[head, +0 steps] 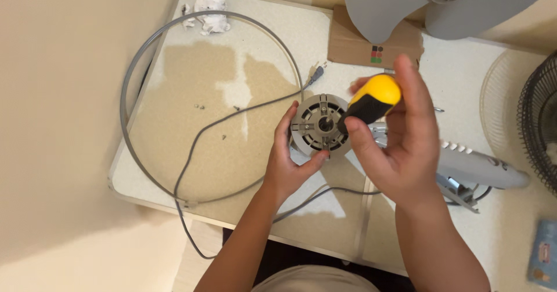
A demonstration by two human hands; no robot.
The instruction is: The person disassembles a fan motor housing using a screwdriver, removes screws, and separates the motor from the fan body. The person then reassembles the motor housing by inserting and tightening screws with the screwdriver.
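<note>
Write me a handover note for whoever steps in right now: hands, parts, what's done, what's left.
Left hand steadies the round grey motor housing on the table. Right hand holds the yellow-and-black screwdriver, tip at the housing's centre.
Done: blade and grille are off; a few loose screws lie on the table.
Left: the housing is not yet opened. Cord and grey ring lie left of it.

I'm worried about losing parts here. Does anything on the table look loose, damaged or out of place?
Yes. A few small screws lie scattered loose on the table, away from the fan motor. The table's surface layer looks worn away in a large tan patch. A crumpled tissue sits at the far corner.
</note>
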